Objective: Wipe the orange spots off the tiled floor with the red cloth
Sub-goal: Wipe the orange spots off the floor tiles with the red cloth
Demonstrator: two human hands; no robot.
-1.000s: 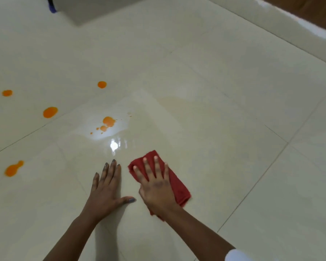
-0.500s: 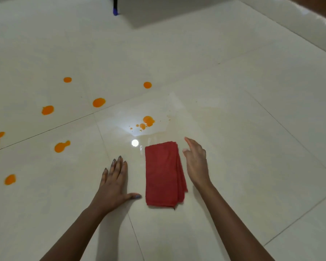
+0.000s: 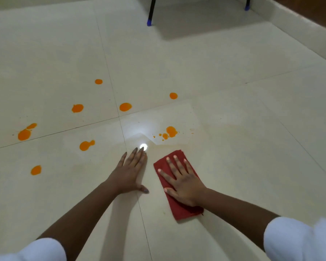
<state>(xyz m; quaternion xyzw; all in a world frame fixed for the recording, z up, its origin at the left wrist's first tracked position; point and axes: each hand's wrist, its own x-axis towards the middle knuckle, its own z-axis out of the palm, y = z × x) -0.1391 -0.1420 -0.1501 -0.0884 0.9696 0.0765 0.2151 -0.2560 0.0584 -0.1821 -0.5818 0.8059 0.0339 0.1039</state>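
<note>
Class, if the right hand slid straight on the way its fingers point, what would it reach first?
Probably the splattered orange spot just beyond the red cloth: the right hand lies flat on the cloth, fingers aimed roughly at it, only bare tiled floor between.

The left hand (image 3: 129, 174) lies flat, palm down, fingers (image 3: 137, 156) together and pointing far, thumb out to the right. Just right of it, the right hand (image 3: 183, 180) lies flat with fingers spread. Both forearms (image 3: 87, 210) reach forward from white sleeves (image 3: 299, 240).
</note>
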